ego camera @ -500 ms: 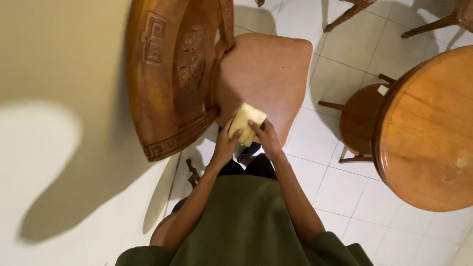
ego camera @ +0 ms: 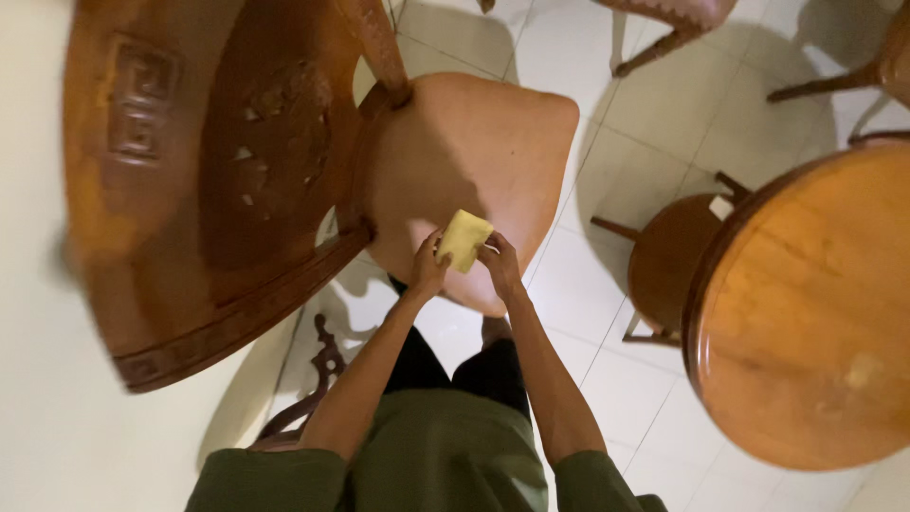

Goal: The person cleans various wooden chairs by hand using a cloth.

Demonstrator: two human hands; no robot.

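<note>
A folded yellow cloth is held between both hands just above the near edge of a wooden chair seat. My left hand grips the cloth's lower left side. My right hand holds its right edge with the fingers curled on it. The chair's carved wooden backrest rises large at the left of the view, close to the camera.
A round wooden table fills the right side, with a round wooden stool tucked partly under it. Legs of other chairs show at the top. A pale wall runs along the left. White floor tiles lie below.
The view has shifted, so the chair backrest looks larger and blurred. Both hands have stayed on the cloth, which now looks more compactly folded.
</note>
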